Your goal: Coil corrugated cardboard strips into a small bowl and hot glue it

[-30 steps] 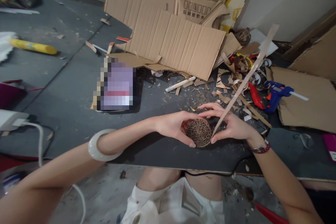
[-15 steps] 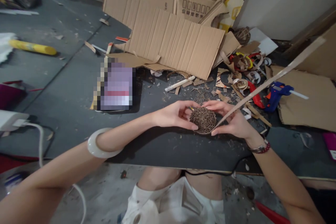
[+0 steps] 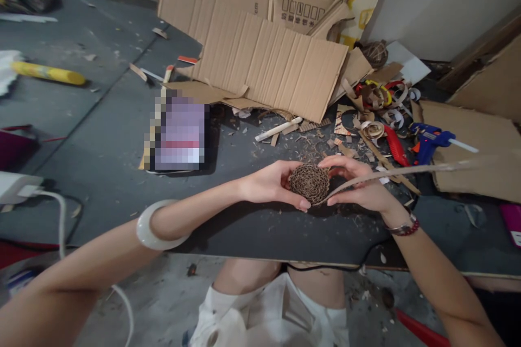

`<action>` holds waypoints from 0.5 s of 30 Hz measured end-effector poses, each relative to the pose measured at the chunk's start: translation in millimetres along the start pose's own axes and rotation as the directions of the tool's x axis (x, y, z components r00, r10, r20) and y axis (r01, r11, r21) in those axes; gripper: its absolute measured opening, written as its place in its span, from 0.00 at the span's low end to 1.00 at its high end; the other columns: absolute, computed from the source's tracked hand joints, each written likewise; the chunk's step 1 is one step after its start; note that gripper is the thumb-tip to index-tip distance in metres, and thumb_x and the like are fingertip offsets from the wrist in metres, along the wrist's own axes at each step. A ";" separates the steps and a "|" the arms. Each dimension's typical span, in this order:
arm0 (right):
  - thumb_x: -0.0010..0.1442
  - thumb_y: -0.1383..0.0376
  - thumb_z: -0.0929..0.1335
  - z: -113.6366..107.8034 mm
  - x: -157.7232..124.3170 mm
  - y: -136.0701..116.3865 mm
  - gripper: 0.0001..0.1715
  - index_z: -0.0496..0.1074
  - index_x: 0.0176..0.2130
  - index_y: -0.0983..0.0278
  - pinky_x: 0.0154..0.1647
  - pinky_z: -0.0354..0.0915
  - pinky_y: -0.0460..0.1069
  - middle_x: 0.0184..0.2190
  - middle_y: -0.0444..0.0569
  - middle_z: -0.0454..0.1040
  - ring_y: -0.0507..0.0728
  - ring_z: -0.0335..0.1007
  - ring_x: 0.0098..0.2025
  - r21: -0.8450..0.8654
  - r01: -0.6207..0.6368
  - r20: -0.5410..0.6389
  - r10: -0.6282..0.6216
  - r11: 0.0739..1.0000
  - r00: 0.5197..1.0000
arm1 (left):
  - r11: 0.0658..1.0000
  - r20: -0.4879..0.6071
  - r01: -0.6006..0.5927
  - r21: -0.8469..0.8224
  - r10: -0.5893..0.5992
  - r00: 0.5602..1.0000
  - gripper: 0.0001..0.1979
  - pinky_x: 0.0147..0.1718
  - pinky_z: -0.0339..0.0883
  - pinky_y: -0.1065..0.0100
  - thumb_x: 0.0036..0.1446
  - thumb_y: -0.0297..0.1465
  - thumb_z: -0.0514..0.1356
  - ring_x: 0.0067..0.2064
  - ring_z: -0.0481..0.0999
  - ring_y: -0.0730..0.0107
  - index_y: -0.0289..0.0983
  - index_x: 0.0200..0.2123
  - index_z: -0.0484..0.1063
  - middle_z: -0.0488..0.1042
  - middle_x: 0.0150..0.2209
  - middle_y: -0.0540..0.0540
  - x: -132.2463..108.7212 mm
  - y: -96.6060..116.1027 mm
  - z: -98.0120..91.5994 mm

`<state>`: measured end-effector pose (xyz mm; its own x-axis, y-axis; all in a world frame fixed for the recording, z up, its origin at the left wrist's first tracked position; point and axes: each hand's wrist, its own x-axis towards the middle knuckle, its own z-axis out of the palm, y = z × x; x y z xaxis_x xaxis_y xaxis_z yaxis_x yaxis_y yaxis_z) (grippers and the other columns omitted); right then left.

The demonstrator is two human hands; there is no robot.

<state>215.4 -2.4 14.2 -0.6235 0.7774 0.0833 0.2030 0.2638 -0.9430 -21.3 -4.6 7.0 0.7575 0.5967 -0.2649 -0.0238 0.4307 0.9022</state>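
Item under work: a tightly wound coil [image 3: 309, 184] of corrugated cardboard strip, held between both hands a little in from the near edge of the table [image 3: 240, 236]. Whether it bears on the tabletop cannot be told.

Progress: rings fill the upturned face to the centre, and the outline is roughly round. One length of strip [image 3: 391, 172] leaves the coil at its near right side and runs out over the right hand toward the table's right end. That length is unwound; its far end is blurred. Any glue at the join cannot be made out.

Left hand [image 3: 271, 183]: curved closed about the coil's left side, thumb at the near rim. Right hand [image 3: 362, 190]: half curled, fingertips at the far right rim, thumb by the strip's join; whether it pinches the strip is not determinable.

Surroundings: a glue gun [image 3: 429, 143] lies to the right, well in from the near edge, with a red-handled tool [image 3: 396, 146] just beside it and a small loose roll [image 3: 372, 130] of strip next to that. Scraps [image 3: 345, 150] litter the surface beyond the hands. Toward the far edge leans a large corrugated sheet [image 3: 277, 59], apparently uncut stock in part.
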 end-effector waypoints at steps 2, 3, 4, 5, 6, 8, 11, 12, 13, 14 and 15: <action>0.45 0.60 0.78 -2.3 0.1 -0.5 0.34 0.69 0.51 0.54 0.48 0.70 0.52 0.50 0.47 0.69 0.57 0.69 0.49 0.006 -0.027 0.058 0.027 1.000 0.998 | 0.999 0.044 0.016 0.039 -0.018 0.999 0.22 0.41 0.71 0.67 0.41 0.25 0.71 0.38 0.78 0.69 0.33 0.42 0.71 0.78 0.38 0.46 -1.4 0.0 0.5; 0.45 0.59 0.77 -2.6 0.3 -1.2 0.35 0.69 0.52 0.54 0.48 0.70 0.52 0.50 0.48 0.69 0.57 0.68 0.50 0.001 -0.030 0.095 0.029 1.000 0.995 | 0.999 0.072 0.025 0.049 -0.028 0.997 0.23 0.41 0.71 0.66 0.41 0.24 0.71 0.39 0.78 0.68 0.33 0.43 0.71 0.79 0.39 0.46 -2.0 -0.1 0.9; 0.45 0.59 0.77 -2.3 0.6 -2.4 0.36 0.68 0.53 0.54 0.48 0.69 0.52 0.51 0.48 0.68 0.58 0.67 0.52 -0.008 -0.026 0.133 0.027 1.000 0.991 | 0.998 0.099 0.032 0.054 -0.037 0.994 0.23 0.42 0.71 0.66 0.41 0.24 0.71 0.39 0.78 0.68 0.33 0.43 0.71 0.79 0.39 0.45 -2.6 -0.3 1.2; 0.46 0.58 0.77 -1.6 0.9 -3.8 0.37 0.68 0.54 0.53 0.50 0.68 0.53 0.52 0.49 0.67 0.58 0.66 0.54 -0.024 -0.021 0.174 0.024 1.000 0.984 | 0.998 0.126 0.038 0.058 -0.045 0.991 0.24 0.43 0.71 0.66 0.41 0.23 0.71 0.40 0.79 0.68 0.33 0.44 0.71 0.79 0.40 0.45 -3.2 -0.7 1.5; 0.46 0.58 0.77 -0.6 1.3 -5.4 0.38 0.67 0.55 0.53 0.52 0.67 0.54 0.54 0.49 0.65 0.59 0.64 0.56 -0.045 -0.012 0.214 0.022 0.999 0.977 | 0.997 0.154 0.039 0.065 -0.049 0.987 0.24 0.44 0.71 0.67 0.42 0.23 0.70 0.40 0.79 0.68 0.34 0.45 0.71 0.79 0.40 0.45 -3.7 -1.1 1.6; 0.46 0.57 0.77 1.7 1.8 -8.3 0.41 0.66 0.57 0.52 0.58 0.62 0.57 0.56 0.50 0.61 0.60 0.58 0.60 -0.088 0.004 0.285 0.021 0.996 0.958 | 0.995 0.205 0.034 0.090 -0.052 0.977 0.25 0.44 0.71 0.68 0.42 0.23 0.70 0.41 0.79 0.69 0.35 0.46 0.71 0.79 0.41 0.46 -4.4 -2.3 1.3; 0.45 0.56 0.77 4.2 1.9 -10.0 0.44 0.64 0.59 0.51 0.64 0.54 0.59 0.60 0.50 0.56 0.61 0.53 0.64 -0.118 0.002 0.362 0.041 0.993 0.931 | 0.991 0.267 0.048 0.128 -0.081 0.960 0.25 0.43 0.72 0.67 0.43 0.24 0.70 0.42 0.79 0.67 0.36 0.47 0.71 0.79 0.43 0.46 -4.9 -4.1 0.7; 0.45 0.56 0.77 4.5 1.7 -9.9 0.44 0.63 0.59 0.51 0.64 0.53 0.59 0.61 0.50 0.55 0.61 0.52 0.64 -0.116 -0.003 0.375 0.046 0.993 0.926 | 0.990 0.272 0.056 0.133 -0.090 0.958 0.26 0.44 0.72 0.67 0.43 0.24 0.70 0.43 0.79 0.66 0.36 0.48 0.71 0.79 0.43 0.45 -4.8 -4.3 0.5; 0.45 0.57 0.77 4.4 1.6 -9.7 0.44 0.63 0.59 0.51 0.64 0.53 0.59 0.61 0.50 0.55 0.60 0.52 0.64 -0.110 -0.005 0.377 0.046 0.994 0.925 | 0.989 0.270 0.060 0.132 -0.094 0.958 0.26 0.44 0.72 0.66 0.43 0.24 0.70 0.43 0.79 0.65 0.36 0.48 0.71 0.79 0.44 0.45 -4.8 -4.2 0.3; 0.45 0.57 0.77 4.1 1.5 -9.3 0.44 0.64 0.59 0.51 0.64 0.53 0.58 0.61 0.50 0.55 0.60 0.52 0.64 -0.101 -0.003 0.368 0.040 0.995 0.929 | 0.990 0.259 0.060 0.127 -0.091 0.962 0.27 0.44 0.72 0.66 0.43 0.24 0.70 0.43 0.79 0.64 0.36 0.49 0.71 0.79 0.44 0.44 -4.6 -3.8 0.0; 0.45 0.58 0.77 3.7 1.4 -8.9 0.43 0.64 0.58 0.51 0.64 0.54 0.58 0.60 0.50 0.57 0.60 0.53 0.63 -0.089 0.004 0.347 0.027 0.996 0.938 | 0.991 0.239 0.054 0.119 -0.082 0.968 0.27 0.43 0.72 0.66 0.43 0.24 0.70 0.44 0.79 0.64 0.35 0.49 0.70 0.78 0.45 0.44 -4.4 -3.0 -0.6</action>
<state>209.9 -5.8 21.6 -0.8406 0.5383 -0.0594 0.2669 0.3163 -0.9103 -24.9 -8.1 5.2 0.8908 0.3803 -0.2487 0.0952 0.3789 0.9205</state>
